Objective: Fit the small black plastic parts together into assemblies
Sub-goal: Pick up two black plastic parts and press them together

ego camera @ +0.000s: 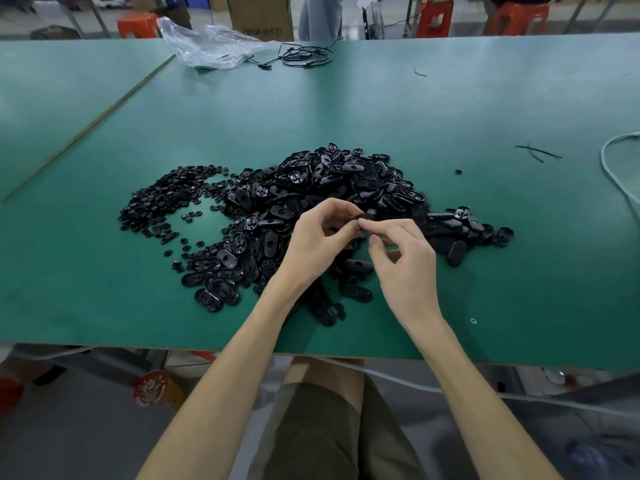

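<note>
both hands meet on one black part above the pile

head view: the left hand (318,237) and right hand (401,258) come together just over the near edge of the heap. between them is the held oval shell (361,217), mostly hidden by fingertips. the left hand's thumb and curled fingers pinch it from the left. the right hand's forefinger and thumb close on its right end. whether a small round piece sits under those fingertips cannot be told. the shell seems to lie with its long axis running left to right, from one hand to the other, so the fitting push would likely come from the right hand against the left hand's grip.

the pile of oval shells (329,188) lies just beyond and beneath both hands on the green surface (104,271). the pile of small round discs (162,202) is spread to its left, nearer the left hand.

at the far edge lie a clear plastic bag (207,43) and a coiled black cable (304,57). behind them a cardboard box (261,15) carries dark print along its lower edge, too blurred to read.
</note>
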{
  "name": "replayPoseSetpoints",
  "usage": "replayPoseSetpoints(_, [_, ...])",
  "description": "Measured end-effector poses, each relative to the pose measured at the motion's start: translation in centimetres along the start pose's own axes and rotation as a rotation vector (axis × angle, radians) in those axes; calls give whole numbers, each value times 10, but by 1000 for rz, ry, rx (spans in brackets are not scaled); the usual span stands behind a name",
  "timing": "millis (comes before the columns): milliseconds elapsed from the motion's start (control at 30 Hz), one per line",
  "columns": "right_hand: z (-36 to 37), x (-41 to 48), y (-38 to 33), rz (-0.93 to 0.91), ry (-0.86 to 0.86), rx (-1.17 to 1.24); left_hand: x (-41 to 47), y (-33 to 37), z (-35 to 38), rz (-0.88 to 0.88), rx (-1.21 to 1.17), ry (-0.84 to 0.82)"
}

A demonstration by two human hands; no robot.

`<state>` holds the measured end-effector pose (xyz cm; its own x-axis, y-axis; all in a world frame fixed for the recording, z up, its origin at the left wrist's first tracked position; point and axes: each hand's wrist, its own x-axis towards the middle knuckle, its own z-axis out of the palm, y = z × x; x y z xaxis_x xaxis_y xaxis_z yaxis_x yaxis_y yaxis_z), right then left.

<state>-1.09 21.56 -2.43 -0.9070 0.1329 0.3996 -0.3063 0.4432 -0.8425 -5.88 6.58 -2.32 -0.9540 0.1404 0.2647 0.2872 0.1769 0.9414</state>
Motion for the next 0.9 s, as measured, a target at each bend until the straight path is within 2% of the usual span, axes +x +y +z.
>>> replayPoseSetpoints(333, [-7,0,6,221,71,239,-3,2,2,-9,-24,-92])
replayPoseSetpoints(900, [-5,0,9,179,6,273,-6,3,1,-8,23,-84])
